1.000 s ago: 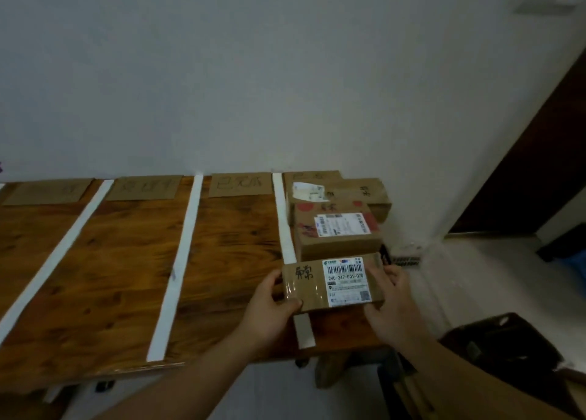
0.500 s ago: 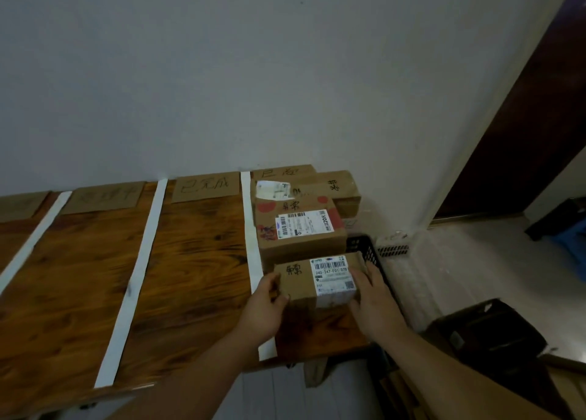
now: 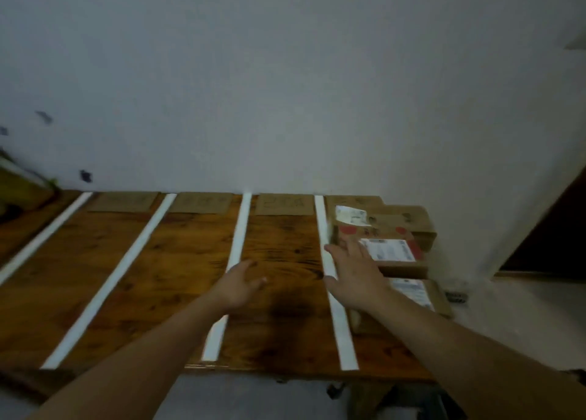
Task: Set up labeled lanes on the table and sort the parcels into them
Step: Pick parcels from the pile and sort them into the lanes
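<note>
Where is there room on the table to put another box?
The wood lanes between the white strips are bare, up to the cardboard labels at the wall. The right-end lane is crowded with parcels.

Motion blur across the whole view. Writing on the cardboard lane labels [image 3: 203,202] is unreadable, as is the print on the parcel stickers [image 3: 388,250]. Right hand [image 3: 355,276] hides the left part of the nearest parcel [image 3: 439,299]; contact can't be told. Surface [image 3: 152,280] is cut off at the left edge.
</note>
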